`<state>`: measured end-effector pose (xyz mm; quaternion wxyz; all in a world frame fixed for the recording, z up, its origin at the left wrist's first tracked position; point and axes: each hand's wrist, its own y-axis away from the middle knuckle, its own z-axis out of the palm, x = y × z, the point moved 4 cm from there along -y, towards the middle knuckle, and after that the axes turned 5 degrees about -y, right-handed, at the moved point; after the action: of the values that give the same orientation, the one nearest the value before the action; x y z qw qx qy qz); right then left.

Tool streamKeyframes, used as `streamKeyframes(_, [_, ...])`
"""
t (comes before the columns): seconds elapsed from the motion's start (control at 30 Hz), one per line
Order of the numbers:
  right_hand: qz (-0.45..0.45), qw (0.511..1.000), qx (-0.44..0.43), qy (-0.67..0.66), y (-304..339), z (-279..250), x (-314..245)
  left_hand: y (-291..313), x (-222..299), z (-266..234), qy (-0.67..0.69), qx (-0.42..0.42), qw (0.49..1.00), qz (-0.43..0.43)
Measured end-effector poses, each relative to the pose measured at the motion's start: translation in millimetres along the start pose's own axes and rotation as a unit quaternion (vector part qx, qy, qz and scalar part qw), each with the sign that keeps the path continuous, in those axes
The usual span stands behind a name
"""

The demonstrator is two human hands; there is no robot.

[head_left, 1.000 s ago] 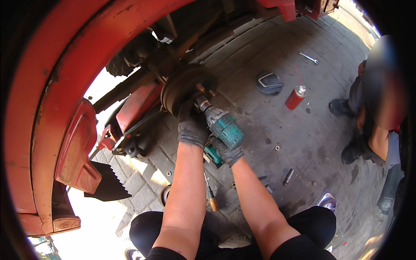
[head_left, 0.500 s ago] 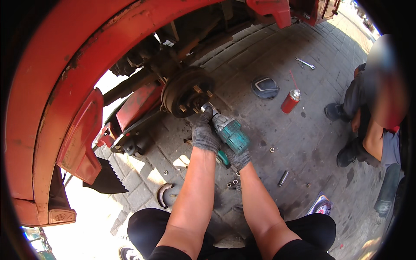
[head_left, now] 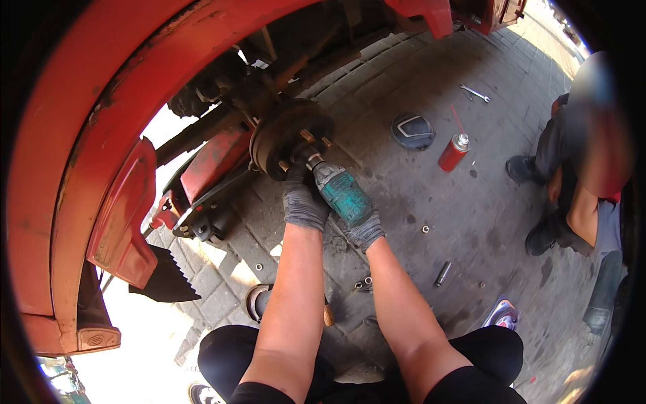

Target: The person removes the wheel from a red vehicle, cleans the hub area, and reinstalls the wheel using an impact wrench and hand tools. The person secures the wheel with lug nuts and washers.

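A green and grey impact wrench (head_left: 344,195) points up toward a rusty wheel hub and brake drum (head_left: 276,138). The socket (head_left: 313,159) on its nose meets the hub face among the wheel studs (head_left: 307,135). My right hand (head_left: 367,229), in a grey knit glove, is closed round the wrench's handle, which the tool's body mostly hides. Against the left side of the wrench's nose lies my left hand (head_left: 306,200), gloved too; its fingers curl in under the front of the tool, partly lost in shadow by the drum's lower edge.
Red vehicle bodywork (head_left: 74,135) arches over the left. On the paving lie a red spray can (head_left: 453,153), a black cap (head_left: 412,132), a spanner (head_left: 475,93), a loose socket (head_left: 443,274), several nuts and a curved brake shoe (head_left: 254,303). Another person (head_left: 579,168) sits at right.
The impact wrench and both my hands have shifted left, and the socket now lines up with the hub. A wooden handle shows beside my left forearm.
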<state>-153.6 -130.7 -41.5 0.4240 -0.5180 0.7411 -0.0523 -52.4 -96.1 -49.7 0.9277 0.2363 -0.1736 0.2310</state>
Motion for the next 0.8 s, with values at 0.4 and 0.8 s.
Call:
streamKeyframes(0.4, [0.322, 0.874, -0.022, -0.364, 45.4, 54.7, 19.2, -9.2, 22.2, -5.1, 0.083, 0.001, 0.995, 0.062])
streamKeyframes(0.8, [0.355, 0.824, 0.000, -0.442, 51.7, 69.0, 16.2, -13.5, 25.2, -11.0, 0.073, -0.044, 0.995, 0.048])
